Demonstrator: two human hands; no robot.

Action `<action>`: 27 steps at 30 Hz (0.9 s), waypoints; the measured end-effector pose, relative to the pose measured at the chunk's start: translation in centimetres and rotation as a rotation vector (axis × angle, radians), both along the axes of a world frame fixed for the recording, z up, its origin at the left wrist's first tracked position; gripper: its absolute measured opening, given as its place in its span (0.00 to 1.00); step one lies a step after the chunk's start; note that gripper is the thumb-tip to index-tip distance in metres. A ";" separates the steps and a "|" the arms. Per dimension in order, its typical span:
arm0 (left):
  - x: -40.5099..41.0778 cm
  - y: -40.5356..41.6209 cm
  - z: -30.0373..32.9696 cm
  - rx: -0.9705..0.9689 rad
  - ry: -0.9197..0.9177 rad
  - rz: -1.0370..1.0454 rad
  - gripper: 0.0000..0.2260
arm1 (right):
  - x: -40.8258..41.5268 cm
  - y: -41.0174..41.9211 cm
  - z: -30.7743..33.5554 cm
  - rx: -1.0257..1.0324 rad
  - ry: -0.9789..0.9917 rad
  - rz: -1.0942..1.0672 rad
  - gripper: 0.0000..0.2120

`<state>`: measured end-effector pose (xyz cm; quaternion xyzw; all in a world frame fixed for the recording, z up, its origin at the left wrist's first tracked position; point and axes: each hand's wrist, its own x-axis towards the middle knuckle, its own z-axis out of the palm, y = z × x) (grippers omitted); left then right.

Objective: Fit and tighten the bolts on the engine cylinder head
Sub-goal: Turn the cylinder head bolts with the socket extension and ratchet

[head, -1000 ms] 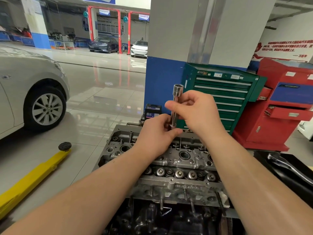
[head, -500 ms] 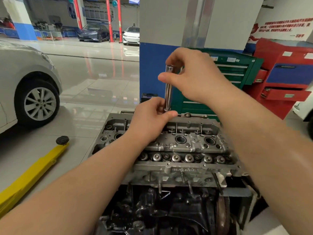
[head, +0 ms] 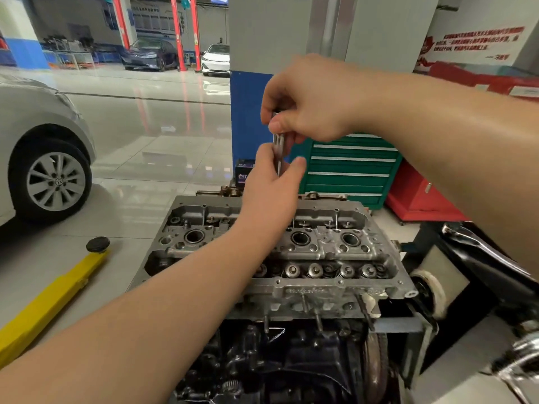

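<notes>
- A person's right hand (head: pixel 306 103) pinches the upper end of a slim, bright steel socket tool (head: pixel 278 153), thumb and curled fingers closed round it, holding it upright above the engine
- The left hand (head: pixel 269 188) grips the lower part of the same tool, thumb on the near side and fingers wrapped behind, so both grips are closed on the one shaft; its bottom end is hidden behind the left hand
- The grey cast-aluminium engine cylinder head (head: pixel 320 249) sits directly beneath the hands, on top of a dark, oily engine block (head: pixel 277 360); the tool is held over the head's far edge, near its middle
- Three round bores show along the head's centre line, with a row of valve springs in the trough on the near side; short studs stick out of its front face
- Whether a bolt is on the tool cannot be told, since the left hand covers that spot
- A green steel tool cabinet (head: pixel 350 167) with silver drawer pulls stands behind the engine against a blue-and-grey pillar (head: pixel 250 121), and a red tool chest (head: pixel 423 196) stands just beside it on the right
- On the glossy tiled floor to the left lies a yellow lift arm (head: pixel 52 298) with a black round pad, near the front wheel of a silver car (head: pixel 43 158)
- A dark car (head: pixel 148 55) and a white car (head: pixel 215 59) are parked far back in the workshop
</notes>
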<state>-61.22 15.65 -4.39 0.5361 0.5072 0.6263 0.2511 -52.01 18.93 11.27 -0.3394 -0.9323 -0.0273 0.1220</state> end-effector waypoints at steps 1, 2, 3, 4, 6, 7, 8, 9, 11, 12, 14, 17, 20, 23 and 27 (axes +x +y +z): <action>0.8 0.3 0.3 0.001 -0.081 0.055 0.07 | -0.2 -0.2 0.0 0.025 -0.013 -0.009 0.02; 1.4 0.6 0.4 0.004 -0.144 0.111 0.11 | -0.4 -0.4 0.0 0.044 -0.028 -0.012 0.03; 1.7 0.9 0.6 0.004 -0.176 0.162 0.14 | -0.5 -0.6 0.0 0.066 -0.046 -0.016 0.03; 1.8 1.3 0.7 0.000 -0.186 0.191 0.17 | -0.6 -0.9 0.0 0.098 -0.068 -0.024 0.02; 1.6 2.2 1.2 -0.030 -0.196 0.153 0.20 | -0.4 -1.1 -0.1 0.159 -0.100 -0.062 0.04; 1.4 2.6 1.5 -0.054 -0.189 0.099 0.20 | -0.2 -1.0 -0.2 0.177 -0.101 -0.093 0.06; 1.1 2.9 1.7 -0.081 -0.180 0.033 0.19 | 0.0 -0.9 -0.4 0.188 -0.093 -0.128 0.09; 0.6 3.3 1.8 -0.108 -0.174 -0.044 0.16 | 0.1 -0.8 -0.7 0.198 -0.083 -0.164 0.11; -0.5 3.5 1.8 -0.148 -0.180 -0.222 0.13 | 0.0 -0.8 -1.4 0.235 -0.079 -0.224 0.12; -1.0 3.5 1.8 -0.160 -0.182 -0.304 0.12 | -0.2 -1.0 -1.7 0.253 -0.072 -0.240 0.12; -1.8 3.4 1.7 -0.159 -0.170 -0.406 0.11 | -0.7 -1.2 -2.0 0.252 -0.053 -0.237 0.12; -2.2 2.7 1.8 -0.132 -0.127 -0.389 0.11 | -0.6 -1.4 -2.2 0.184 -0.010 -0.216 0.14; -1.0 2.0 1.3 -0.074 0.026 -0.077 0.18 | -0.2 -1.7 -2.5 0.175 0.015 -0.236 0.14; 0.9 1.6 0.7 -0.038 -0.134 0.139 0.15 | -0.5 -2.0 -3.2 0.273 0.027 -0.311 0.14; 2.1 1.7 0.6 -0.065 -0.194 0.192 0.18 | -1.0 -2.5 -3.7 0.316 0.052 -0.360 0.15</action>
